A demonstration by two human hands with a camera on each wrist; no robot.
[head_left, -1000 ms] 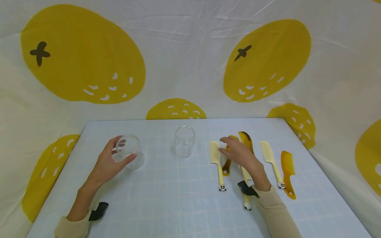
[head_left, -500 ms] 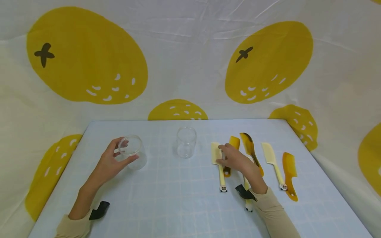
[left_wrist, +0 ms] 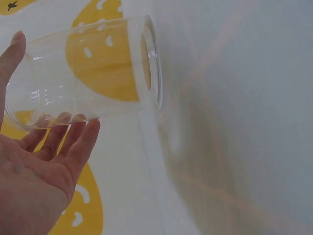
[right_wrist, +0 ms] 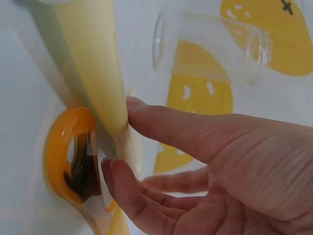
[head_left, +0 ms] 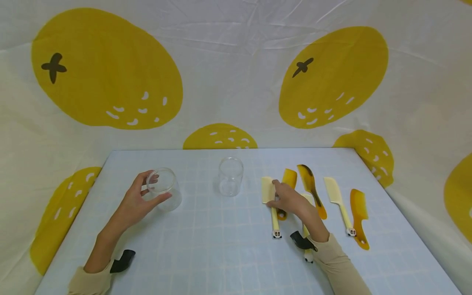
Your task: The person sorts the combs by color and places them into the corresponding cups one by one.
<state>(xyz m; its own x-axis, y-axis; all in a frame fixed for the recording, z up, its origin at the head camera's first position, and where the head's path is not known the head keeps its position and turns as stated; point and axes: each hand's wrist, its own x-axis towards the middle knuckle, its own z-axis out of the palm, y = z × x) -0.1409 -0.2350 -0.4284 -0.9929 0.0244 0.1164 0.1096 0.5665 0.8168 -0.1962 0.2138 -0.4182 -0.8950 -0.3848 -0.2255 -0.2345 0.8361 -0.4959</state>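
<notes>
My left hand holds a clear glass cup, thumb on one side and fingers round the other. The cup stands upright at the table's left; its base is at the tabletop in the left wrist view. At the right, my right hand pinches a cream spatula near the neck. Its thumb meets the pale handle in the right wrist view, with the index fingertip opposite. Beside that hand lies an amber flat-headed tool, its brown holed handle partly hidden.
A second clear glass stands mid-table. Right of my right hand lie an amber spoon, another cream spatula and an amber comb. A third cream spatula is partly under my right wrist. A patterned curtain backs the table.
My right hand has come down and left onto the cream spatula, its thumb and fingers closing at the neck. The left hand stays at the cup.
</notes>
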